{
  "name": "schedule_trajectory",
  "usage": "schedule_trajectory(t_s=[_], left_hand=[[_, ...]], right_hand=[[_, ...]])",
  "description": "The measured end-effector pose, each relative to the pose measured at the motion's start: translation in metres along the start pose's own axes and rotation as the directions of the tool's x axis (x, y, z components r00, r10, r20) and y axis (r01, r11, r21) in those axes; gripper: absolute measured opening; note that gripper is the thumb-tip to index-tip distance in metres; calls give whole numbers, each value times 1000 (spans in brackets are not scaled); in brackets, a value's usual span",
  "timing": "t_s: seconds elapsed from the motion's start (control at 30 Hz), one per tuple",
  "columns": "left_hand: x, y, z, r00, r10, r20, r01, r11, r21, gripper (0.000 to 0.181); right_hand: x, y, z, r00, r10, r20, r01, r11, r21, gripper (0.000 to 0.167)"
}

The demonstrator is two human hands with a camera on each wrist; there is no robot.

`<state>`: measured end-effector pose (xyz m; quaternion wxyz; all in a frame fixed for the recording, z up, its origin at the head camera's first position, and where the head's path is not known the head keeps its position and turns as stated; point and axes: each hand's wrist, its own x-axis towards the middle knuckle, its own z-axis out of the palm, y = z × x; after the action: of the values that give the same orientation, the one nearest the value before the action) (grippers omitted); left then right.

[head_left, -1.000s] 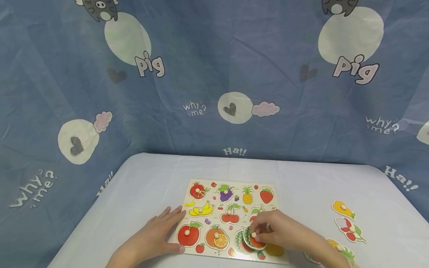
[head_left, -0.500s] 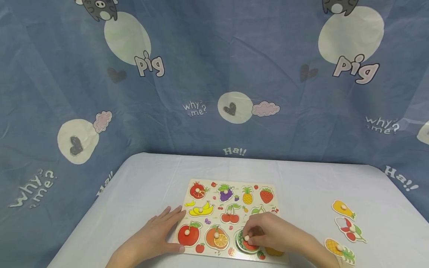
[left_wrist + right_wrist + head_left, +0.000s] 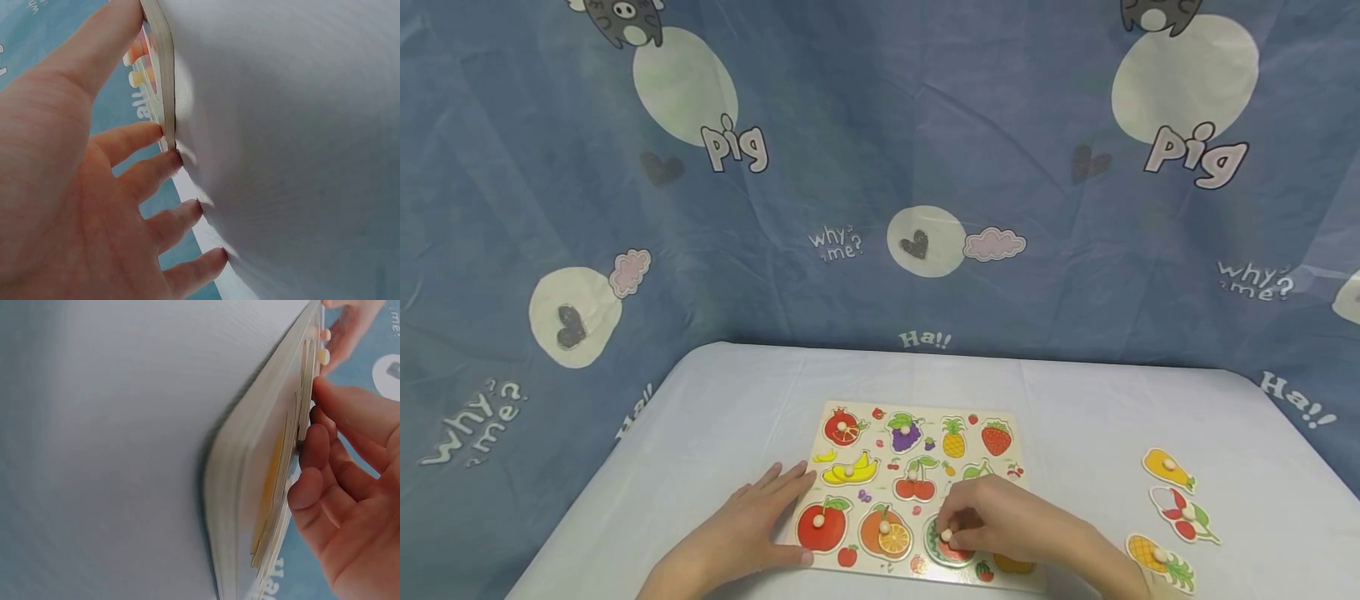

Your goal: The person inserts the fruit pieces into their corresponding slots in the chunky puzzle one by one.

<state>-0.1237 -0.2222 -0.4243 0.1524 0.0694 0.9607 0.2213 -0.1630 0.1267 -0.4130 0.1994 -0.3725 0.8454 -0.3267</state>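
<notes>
A wooden fruit puzzle board (image 3: 1036,577) lies on the white table. My right hand (image 3: 1011,521) pinches the pale knob of a round watermelon piece (image 3: 936,547) over the watermelon place in the front row. In the right wrist view this piece (image 3: 306,394) sits at the board's surface; whether it is fully seated I cannot tell. My left hand (image 3: 741,529), fingers spread, touches the board's left edge with thumb and fingertips. Knobbed pieces fill other places: apple (image 3: 822,527), orange (image 3: 885,532), bananas (image 3: 851,470), cherries (image 3: 914,483), grapes (image 3: 905,432) and pomegranate (image 3: 842,427).
Right of the board lie loose knobbed pieces: a yellow-orange fruit (image 3: 1167,467), a red-and-white fruit piece with a leaf (image 3: 1183,514) and a pineapple (image 3: 1159,562). The table (image 3: 1097,417) backs onto a blue printed cloth (image 3: 850,167).
My right hand has carried the watermelon piece left and down, from overlapping the printed watermelon's right side to lying over it. My left hand stays at the board's edge.
</notes>
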Motion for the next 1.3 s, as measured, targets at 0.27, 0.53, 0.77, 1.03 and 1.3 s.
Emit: schedule_trajectory(t_s=[0.27, 0.53, 0.77, 1.03, 1.3], left_hand=[[-1, 1, 0, 1000, 1, 0, -1, 1000, -3, 98], [-1, 1, -1, 1000, 0, 1, 0, 1000, -6, 98], [-1, 1, 0, 1000, 6, -1, -6, 1000, -9, 97], [0, 1, -1, 1000, 16, 0, -16, 1000, -4, 97], [0, 1, -1, 1000, 15, 3, -15, 1000, 1, 96]], right_hand=[[4, 2, 1, 1000, 7, 3, -7, 1000, 7, 13], [6, 3, 1, 1000, 19, 9, -19, 1000, 25, 13], [5, 4, -1, 1000, 20, 20, -20, 1000, 12, 14], [-4, 6, -14, 1000, 20, 1, -20, 999, 28, 14], [-14, 9, -23, 999, -31, -39, 33, 998, 48, 13]])
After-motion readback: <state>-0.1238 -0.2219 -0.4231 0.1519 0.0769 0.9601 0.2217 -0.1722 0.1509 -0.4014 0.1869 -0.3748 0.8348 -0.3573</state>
